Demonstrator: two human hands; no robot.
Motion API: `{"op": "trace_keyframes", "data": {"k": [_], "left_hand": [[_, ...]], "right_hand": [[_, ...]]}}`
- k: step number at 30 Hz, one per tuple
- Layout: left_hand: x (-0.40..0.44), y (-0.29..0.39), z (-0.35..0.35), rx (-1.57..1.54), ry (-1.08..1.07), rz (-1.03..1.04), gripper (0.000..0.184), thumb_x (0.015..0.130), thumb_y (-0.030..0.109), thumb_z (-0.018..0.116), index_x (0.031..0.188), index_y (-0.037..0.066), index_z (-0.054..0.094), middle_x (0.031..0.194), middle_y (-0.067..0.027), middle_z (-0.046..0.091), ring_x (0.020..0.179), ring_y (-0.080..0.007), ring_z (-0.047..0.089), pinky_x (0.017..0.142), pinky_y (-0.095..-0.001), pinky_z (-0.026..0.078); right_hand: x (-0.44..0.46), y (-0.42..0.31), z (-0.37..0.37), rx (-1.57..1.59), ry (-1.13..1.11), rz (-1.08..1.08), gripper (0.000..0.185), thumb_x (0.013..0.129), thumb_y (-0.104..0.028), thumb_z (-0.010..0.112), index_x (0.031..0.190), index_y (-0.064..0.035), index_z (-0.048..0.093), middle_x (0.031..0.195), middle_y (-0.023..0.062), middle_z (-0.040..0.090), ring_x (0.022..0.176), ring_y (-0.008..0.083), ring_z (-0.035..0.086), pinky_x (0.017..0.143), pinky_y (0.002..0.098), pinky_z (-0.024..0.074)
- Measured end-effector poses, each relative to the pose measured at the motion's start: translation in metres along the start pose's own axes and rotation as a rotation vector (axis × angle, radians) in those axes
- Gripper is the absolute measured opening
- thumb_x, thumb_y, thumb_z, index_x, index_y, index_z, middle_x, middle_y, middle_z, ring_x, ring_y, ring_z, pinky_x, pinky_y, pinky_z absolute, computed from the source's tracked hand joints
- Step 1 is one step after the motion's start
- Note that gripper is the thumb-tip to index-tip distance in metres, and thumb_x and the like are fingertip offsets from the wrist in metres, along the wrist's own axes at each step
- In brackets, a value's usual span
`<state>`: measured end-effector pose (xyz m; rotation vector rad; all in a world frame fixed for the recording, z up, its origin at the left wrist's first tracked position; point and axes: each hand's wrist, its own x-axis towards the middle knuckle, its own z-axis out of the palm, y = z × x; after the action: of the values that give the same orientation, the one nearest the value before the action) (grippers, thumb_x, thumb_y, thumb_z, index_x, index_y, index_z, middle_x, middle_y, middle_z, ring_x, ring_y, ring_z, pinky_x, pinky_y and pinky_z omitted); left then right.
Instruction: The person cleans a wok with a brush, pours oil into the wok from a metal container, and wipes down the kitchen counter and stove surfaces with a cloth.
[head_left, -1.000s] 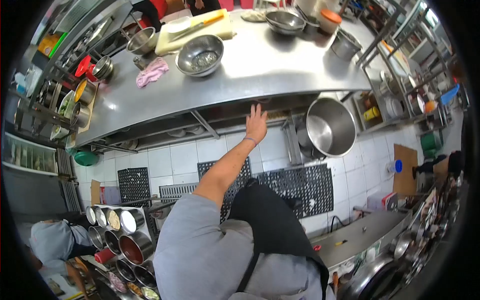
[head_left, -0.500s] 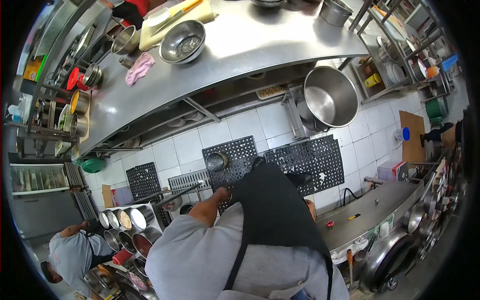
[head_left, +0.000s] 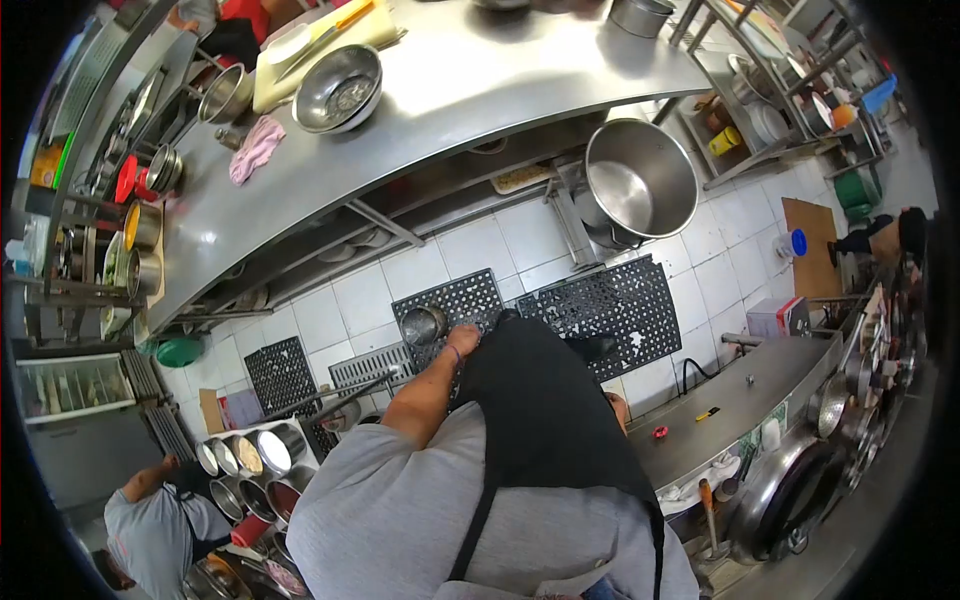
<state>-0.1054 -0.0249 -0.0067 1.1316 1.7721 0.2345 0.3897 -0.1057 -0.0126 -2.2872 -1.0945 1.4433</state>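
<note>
My left hand (head_left: 463, 340) hangs beside the black apron (head_left: 545, 420), at its upper left edge, with a thin band at the wrist. Its fingers are too small and blurred to read. Just to its left in the view, a round metal pot (head_left: 424, 325) stands on a black perforated floor mat (head_left: 480, 290). My right hand (head_left: 618, 408) shows only in part at the apron's right side, near a steel counter (head_left: 730, 420); its fingers are mostly hidden.
Ahead runs a long steel table (head_left: 460, 90) with a metal bowl (head_left: 338, 88) and a pink cloth (head_left: 258, 150). A tall stockpot (head_left: 640, 180) stands near its right end. At lower left, a co-worker (head_left: 160, 520) is beside several filled containers (head_left: 245, 455).
My left hand has moved forward and slightly right, up along the apron's edge. The view has shifted, so the table and stockpot appear farther left. The pot stays on the mat.
</note>
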Motion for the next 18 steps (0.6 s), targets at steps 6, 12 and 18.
{"op": "trace_keyframes", "data": {"k": [6,12,18], "left_hand": [[0.036,-0.018,0.021,0.478,-0.17,0.247,0.035,0.082,0.032,0.051,0.095,0.01,0.074,0.101,-0.0179,0.07,0.1,-0.0391,0.065,0.089,-0.0466,0.05],[0.028,0.011,0.001,0.368,-0.205,0.247,0.04,0.088,0.039,0.045,0.095,0.013,0.074,0.105,-0.0175,0.069,0.1,-0.0396,0.065,0.087,-0.0472,0.051],[0.047,-0.036,-0.001,0.241,-0.191,0.261,0.036,0.087,0.041,0.051,0.09,0.013,0.074,0.097,-0.0167,0.071,0.091,-0.0391,0.067,0.081,-0.0439,0.053]], "right_hand": [[-0.026,-0.022,0.007,0.054,0.081,0.042,0.031,0.084,-0.015,0.062,0.109,0.0019,0.07,0.098,0.0179,0.073,0.089,0.0242,0.07,0.081,0.0328,0.0531],[-0.021,-0.026,0.012,-0.037,0.163,0.035,0.032,0.081,-0.021,0.062,0.105,-0.0019,0.072,0.096,0.0186,0.072,0.092,0.0288,0.07,0.085,0.0352,0.0524],[-0.021,-0.059,0.01,-0.083,0.212,0.064,0.032,0.079,-0.02,0.06,0.102,-0.0036,0.073,0.1,0.0193,0.072,0.099,0.0328,0.068,0.091,0.0385,0.0511]]}}
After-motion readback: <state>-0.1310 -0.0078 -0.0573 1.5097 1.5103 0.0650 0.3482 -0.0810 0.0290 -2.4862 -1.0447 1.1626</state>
